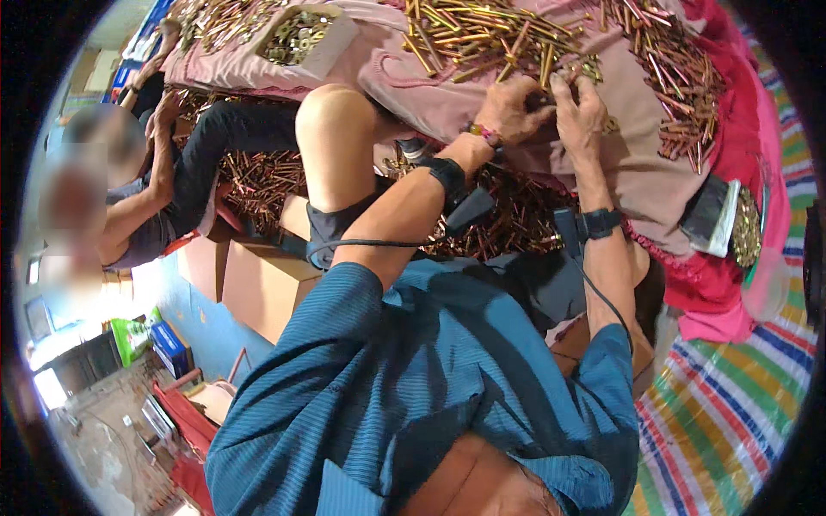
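My left hand [512, 110] and my right hand [579, 116] are close together over a pink cloth [632, 120], fingers curled and pinched. What each pinches is too small and too hidden to make out. A thin gold-coloured rod stands out between the fingertips, but I cannot tell whether a hand holds it. Just beyond lies a heap of long gold-coloured bolts [482, 30]. Small shiny metal pieces [589, 67] sit by my right fingertips. Both wrists carry dark bands, with a cable along each forearm.
Reddish metal rods [684, 82] are heaped at the right, and more rods [516, 211] below my hands. An open box [331, 43] holds washers. Cardboard boxes [267, 288] stand at the left, near a co-worker's arm [155, 193]. Striped sheeting [731, 387] covers the right side.
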The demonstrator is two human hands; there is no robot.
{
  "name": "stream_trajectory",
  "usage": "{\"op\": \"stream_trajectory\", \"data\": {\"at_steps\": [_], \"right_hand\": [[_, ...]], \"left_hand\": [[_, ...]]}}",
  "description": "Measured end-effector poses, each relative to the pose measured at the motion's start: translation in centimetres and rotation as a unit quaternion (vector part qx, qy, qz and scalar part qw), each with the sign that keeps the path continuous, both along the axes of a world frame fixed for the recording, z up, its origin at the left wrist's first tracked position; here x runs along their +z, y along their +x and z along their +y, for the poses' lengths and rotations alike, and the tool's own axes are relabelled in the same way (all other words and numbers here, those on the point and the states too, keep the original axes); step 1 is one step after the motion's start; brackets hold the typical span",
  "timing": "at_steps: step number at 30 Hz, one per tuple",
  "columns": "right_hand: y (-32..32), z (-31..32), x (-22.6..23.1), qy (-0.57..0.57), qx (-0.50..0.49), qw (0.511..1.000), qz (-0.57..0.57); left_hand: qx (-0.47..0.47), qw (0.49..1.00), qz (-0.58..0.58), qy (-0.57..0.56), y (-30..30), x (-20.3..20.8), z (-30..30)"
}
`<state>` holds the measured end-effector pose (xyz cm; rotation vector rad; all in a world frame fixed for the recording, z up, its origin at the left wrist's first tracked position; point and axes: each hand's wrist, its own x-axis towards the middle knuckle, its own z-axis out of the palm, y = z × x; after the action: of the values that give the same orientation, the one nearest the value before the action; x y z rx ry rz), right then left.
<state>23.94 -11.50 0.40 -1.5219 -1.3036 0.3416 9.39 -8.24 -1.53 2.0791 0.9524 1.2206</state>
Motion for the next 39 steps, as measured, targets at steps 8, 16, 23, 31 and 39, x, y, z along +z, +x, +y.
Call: {"op": "stream_trajectory", "data": {"at_steps": [8, 16, 23, 31, 39], "right_hand": [[-0.6, -0.3, 0.4, 0.003, 0.003, 1.0, 0.01], [-0.9, -0.5, 1.0, 0.015, 0.012, 0.999, 0.025], [0.3, 0.3, -1.5, 0.045, 0.009, 0.999, 0.01], [-0.3, -0.1, -0.4, 0.025, -0.012, 1.0, -0.006], [-0.5, -0.2, 0.1, 0.012, 0.008, 1.0, 0.008]], "left_hand": [[-0.008, 0.999, -0.017, 0.042, -0.2, -0.5, 0.4], [0.002, 0.999, -0.011, 0.041, -0.2, -0.2, 0.2], [0.016, 0.999, 0.029, 0.01, 0.1, 0.3, -0.2], [0.009, 1.0, 0.007, 0.013, 0.1, 0.0, 0.0], [0.023, 0.999, 0.002, 0.045, 0.2, -0.5, 0.3]]}}
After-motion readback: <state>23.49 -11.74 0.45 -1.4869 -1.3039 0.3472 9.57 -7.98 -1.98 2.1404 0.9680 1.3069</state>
